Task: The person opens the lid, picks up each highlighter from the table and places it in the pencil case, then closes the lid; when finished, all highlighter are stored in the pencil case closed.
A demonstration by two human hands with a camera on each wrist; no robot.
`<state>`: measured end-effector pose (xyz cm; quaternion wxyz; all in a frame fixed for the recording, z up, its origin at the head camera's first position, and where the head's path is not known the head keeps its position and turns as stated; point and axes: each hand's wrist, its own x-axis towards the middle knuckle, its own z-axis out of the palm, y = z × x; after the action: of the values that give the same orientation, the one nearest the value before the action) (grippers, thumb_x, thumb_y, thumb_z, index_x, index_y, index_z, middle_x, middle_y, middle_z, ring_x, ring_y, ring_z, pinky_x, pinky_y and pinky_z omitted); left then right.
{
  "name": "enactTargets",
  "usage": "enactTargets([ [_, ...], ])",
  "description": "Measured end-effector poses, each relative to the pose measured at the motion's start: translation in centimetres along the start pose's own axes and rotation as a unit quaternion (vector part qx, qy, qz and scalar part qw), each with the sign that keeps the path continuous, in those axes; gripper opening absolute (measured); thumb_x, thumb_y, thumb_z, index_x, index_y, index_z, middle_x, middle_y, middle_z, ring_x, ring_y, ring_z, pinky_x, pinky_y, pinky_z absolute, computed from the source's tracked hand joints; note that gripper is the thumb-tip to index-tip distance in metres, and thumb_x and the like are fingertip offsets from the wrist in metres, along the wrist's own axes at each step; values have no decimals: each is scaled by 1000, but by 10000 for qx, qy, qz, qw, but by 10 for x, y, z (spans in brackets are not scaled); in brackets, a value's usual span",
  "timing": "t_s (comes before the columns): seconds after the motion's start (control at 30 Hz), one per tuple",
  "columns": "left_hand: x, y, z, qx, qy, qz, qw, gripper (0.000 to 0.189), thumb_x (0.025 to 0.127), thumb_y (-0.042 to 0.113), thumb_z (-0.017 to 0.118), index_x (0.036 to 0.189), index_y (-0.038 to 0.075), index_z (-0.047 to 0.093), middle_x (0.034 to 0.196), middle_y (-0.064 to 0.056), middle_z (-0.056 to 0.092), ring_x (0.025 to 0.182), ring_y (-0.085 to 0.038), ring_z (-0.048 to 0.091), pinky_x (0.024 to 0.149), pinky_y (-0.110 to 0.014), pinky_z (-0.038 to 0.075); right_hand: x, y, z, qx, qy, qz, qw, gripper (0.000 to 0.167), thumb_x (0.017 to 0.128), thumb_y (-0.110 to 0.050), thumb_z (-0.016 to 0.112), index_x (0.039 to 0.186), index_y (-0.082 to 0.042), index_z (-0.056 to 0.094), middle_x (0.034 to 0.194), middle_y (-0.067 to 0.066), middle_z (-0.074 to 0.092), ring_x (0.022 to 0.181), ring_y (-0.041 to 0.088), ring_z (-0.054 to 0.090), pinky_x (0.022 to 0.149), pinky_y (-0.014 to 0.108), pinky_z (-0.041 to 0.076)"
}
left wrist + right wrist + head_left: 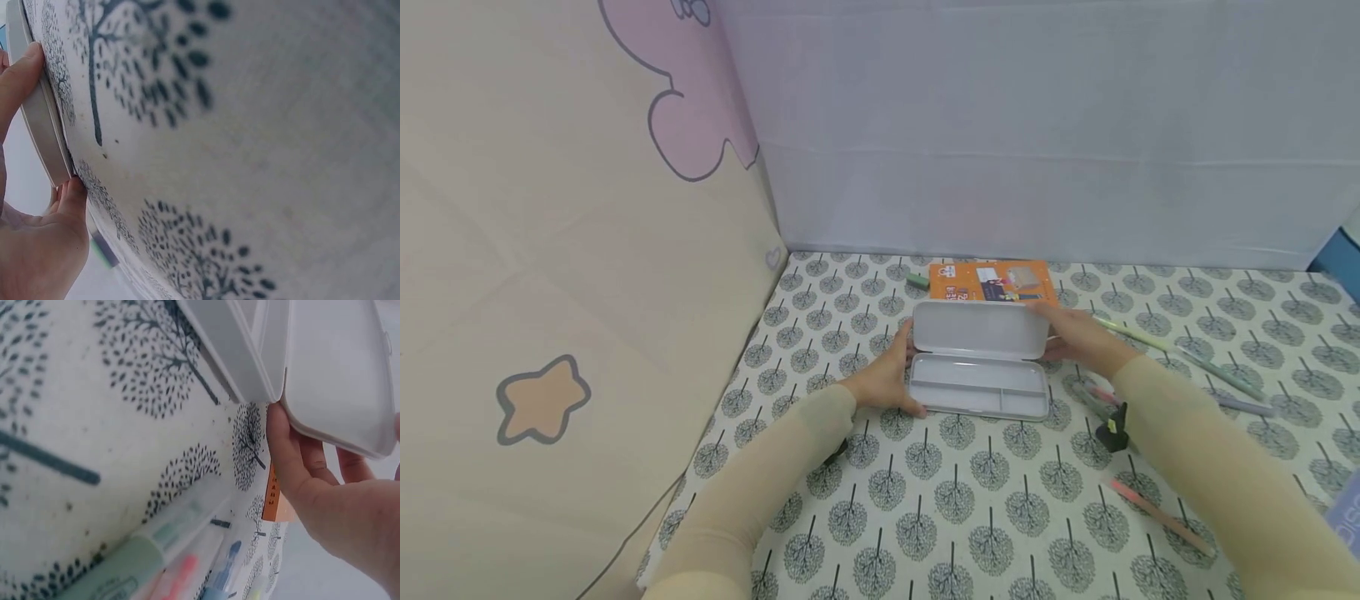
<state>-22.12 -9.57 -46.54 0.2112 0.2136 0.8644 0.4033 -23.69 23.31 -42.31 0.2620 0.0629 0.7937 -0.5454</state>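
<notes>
A white pencil case (955,396) lies on the tree-patterned cloth, its lid (981,327) raised toward the back. The base has several compartments, with nothing visible inside. At the left end, my left hand (886,377) holds the case, thumb by the front corner and fingers near the hinge side. The left wrist view shows that thumb (30,65) against the case's side. My right hand (1084,340) grips the right end of the lid; in the right wrist view its fingers (290,444) reach behind the lid and the thumb is mostly cut off.
Behind the case lie an orange printed package (992,280) and a small green block (917,282). Several pens are scattered on the right, including a yellow-green one (1131,333), a pink one (1161,517) and a pale green marker (125,562). Fabric walls (1037,125) stand behind and left.
</notes>
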Motion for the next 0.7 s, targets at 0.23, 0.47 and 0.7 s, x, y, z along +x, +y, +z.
enactTargets([
  [0.23, 0, 3, -1, 48, -18, -65, 10000, 161, 42, 21, 97, 152, 26, -21, 148, -7, 39, 134, -21, 44, 118, -37, 29, 7, -2, 6, 392, 186, 386, 9983, 102, 88, -71, 43, 154, 1, 11, 149, 32, 31, 133, 45, 42, 107, 47, 45],
  [0.47, 1, 1, 0, 116, -17, -64, 9999, 161, 42, 24, 97, 153, 19, -20, 147, -8, 40, 133, -20, 44, 118, -36, 29, 11, -1, 7, 479, 218, 444, 9976, 96, 92, -67, 37, 153, 2, 10, 149, 32, 29, 134, 44, 40, 109, 47, 42],
  [0.7, -1, 1, 0, 15, 8, 12, 10000, 159, 46, 23, 97, 153, 18, -20, 147, -9, 39, 132, -21, 45, 117, -37, 32, 12, -1, 6, 303, 207, 439, 9984, 101, 89, -72, 37, 154, -1, 8, 151, 31, 28, 136, 44, 37, 110, 47, 41],
])
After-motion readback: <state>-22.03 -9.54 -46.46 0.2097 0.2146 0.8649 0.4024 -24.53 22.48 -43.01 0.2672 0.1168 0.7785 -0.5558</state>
